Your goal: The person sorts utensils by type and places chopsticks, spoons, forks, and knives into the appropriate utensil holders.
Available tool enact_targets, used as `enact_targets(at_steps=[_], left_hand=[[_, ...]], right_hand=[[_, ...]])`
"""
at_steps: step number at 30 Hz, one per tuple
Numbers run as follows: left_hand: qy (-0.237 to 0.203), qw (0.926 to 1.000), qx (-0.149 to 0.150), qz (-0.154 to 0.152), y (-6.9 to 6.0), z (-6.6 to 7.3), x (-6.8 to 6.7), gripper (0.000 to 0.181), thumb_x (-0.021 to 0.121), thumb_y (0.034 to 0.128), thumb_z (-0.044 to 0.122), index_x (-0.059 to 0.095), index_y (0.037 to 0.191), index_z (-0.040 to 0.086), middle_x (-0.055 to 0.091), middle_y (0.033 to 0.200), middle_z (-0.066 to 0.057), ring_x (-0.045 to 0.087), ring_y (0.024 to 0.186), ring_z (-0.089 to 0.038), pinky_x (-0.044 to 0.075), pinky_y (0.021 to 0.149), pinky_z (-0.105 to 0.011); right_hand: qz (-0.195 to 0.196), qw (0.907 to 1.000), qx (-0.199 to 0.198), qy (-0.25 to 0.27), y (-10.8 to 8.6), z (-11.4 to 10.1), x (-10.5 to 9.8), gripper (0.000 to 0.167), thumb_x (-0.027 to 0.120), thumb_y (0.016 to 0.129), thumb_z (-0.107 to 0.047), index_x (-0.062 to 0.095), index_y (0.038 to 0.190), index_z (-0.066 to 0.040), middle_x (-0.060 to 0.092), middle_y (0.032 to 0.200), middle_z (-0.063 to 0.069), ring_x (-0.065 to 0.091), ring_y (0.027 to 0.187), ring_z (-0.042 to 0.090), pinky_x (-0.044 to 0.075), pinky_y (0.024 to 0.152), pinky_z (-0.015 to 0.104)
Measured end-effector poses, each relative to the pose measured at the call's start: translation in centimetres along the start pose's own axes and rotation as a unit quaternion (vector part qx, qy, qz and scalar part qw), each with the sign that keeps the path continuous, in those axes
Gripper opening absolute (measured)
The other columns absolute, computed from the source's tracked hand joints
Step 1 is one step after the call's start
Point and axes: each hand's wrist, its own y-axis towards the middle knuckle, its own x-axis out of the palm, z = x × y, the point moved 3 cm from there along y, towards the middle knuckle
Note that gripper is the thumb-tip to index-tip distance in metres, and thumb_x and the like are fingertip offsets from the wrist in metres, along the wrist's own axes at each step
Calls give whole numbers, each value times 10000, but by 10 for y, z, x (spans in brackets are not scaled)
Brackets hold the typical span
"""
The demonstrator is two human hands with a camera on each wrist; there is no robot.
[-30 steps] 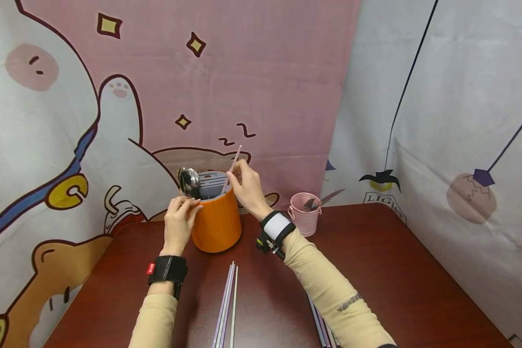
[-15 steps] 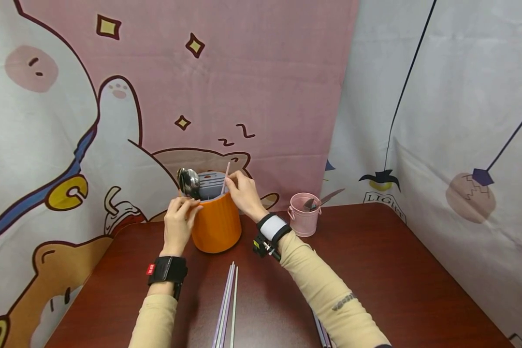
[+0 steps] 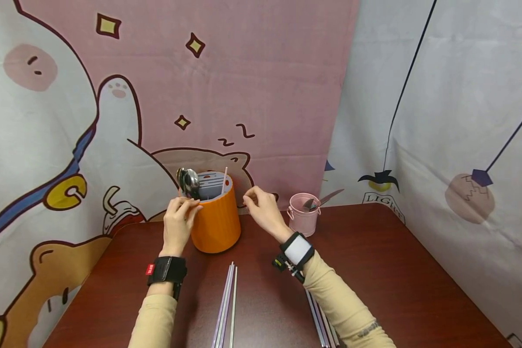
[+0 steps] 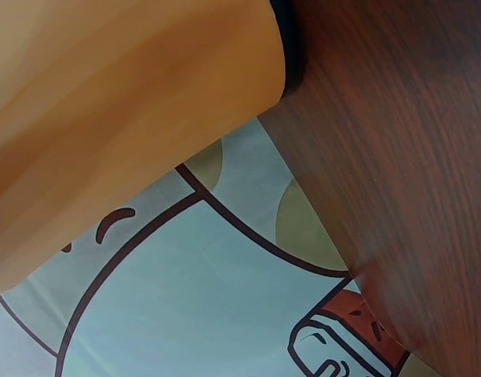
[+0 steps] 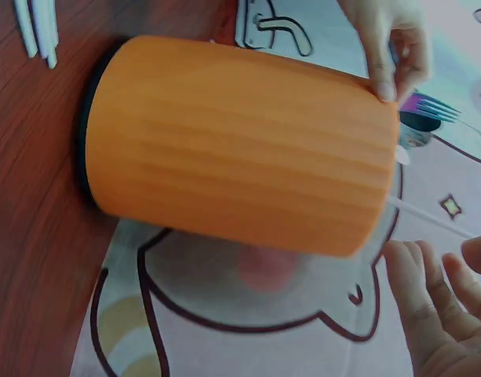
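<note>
My left hand (image 3: 178, 222) holds the rim of an orange utensil holder (image 3: 216, 227), its thumb on the outer wall in the right wrist view. Round metal spoons (image 3: 190, 181) stand at the left side of the holder's slotted grey top. A pale pink chopstick (image 3: 224, 179) stands upright in the top's right part. Apart from the holder, to its right, my right hand (image 3: 264, 212) has loosely bent fingers with nothing between them. The right wrist view also gives a purple-necked fork (image 5: 426, 104) beside the left hand. Only the holder's wall (image 4: 146, 102) fills the left wrist view.
A small pink bucket (image 3: 303, 222) with a knife (image 3: 332, 195) leaning out stands right of the holder. Pale chopsticks (image 3: 224, 304) lie in front on the brown table (image 3: 400, 270). Darker chopsticks (image 3: 316, 316) lie partly under the right forearm. A printed cloth hangs behind.
The right hand lowered the pink chopstick into the holder, let go of it and drew away to the right. The left hand stayed on the rim.
</note>
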Motion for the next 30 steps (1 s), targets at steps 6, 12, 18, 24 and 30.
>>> enact_targets(at_steps=[6,12,18,24,30], left_hand=[[19,10000,25,38,1,-1,-2,151,750,761,50,711,901,8,606,887,-140,562,862,-310,424,727,-319],[-12,10000,29,-21,1,1,0,152,749,761,45,709,904,15,603,886,-134,565,876,-304,440,737,-325],[-28,10000,-50,-46,0,1,1,137,743,774,57,706,900,17,605,888,-132,566,878,-303,428,739,-317],[17,9999,-111,-67,-1,0,1,143,742,773,64,712,901,9,599,881,-137,556,868,-308,423,739,-314],[-20,10000,-66,-3,-1,1,2,143,740,775,70,715,904,11,603,873,-139,553,837,-306,402,708,-297]], right_hand=[[277,9976,-50,-637,-26,21,-24,61,622,902,-126,646,911,-71,699,785,58,629,652,118,497,612,202],[327,9835,408,-1730,-56,57,-49,48,667,852,-137,640,850,-96,686,780,42,616,683,162,494,615,315],[-146,9515,1391,-2739,-92,95,-70,95,656,809,-143,583,757,-115,637,701,70,607,604,232,437,471,366],[-870,9169,2068,-3301,-118,116,-85,135,640,759,-94,555,658,-67,615,669,119,582,583,266,406,444,392],[-1568,8828,2640,-3556,-131,127,-91,86,667,750,-100,620,709,-41,672,817,199,632,683,330,472,530,470]])
